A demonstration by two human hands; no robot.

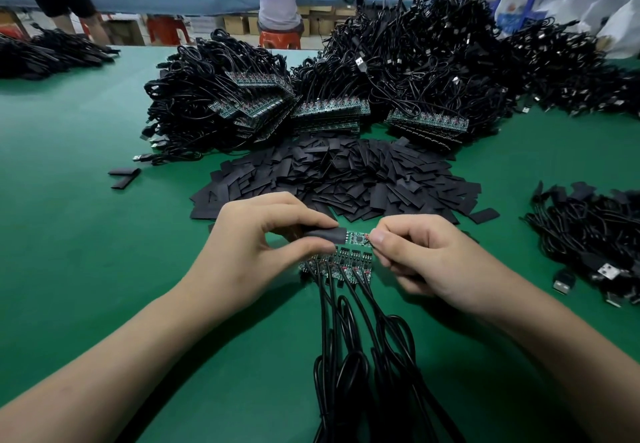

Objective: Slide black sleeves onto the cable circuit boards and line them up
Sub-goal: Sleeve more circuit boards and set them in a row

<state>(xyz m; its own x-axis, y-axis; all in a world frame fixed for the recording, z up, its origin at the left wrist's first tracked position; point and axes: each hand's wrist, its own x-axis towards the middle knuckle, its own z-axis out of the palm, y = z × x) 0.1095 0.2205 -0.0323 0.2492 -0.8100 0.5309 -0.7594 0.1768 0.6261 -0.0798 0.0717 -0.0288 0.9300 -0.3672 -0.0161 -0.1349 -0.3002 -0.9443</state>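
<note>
**A:** What is held?

**B:** A flat black tubular sleeve (323, 234) is pinched in the fingers of the left hand (263, 245). Its mouth is at a small green circuit board (356, 236), which is gripped by the right hand (426, 259) just above the green surface (86, 234).

**A:** How is it best done?

**B:** Probably the board is kept level and the sleeve pushed on straight. One sleeve and one board are held. About five cabled boards (341, 266) lie beneath. The heaped loose sleeves (346, 179) are past counting.

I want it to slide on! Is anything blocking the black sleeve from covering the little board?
Nothing on the bare circuit board. Only fingers of the right hand, pinching its far end, face the black sleeve.
</note>
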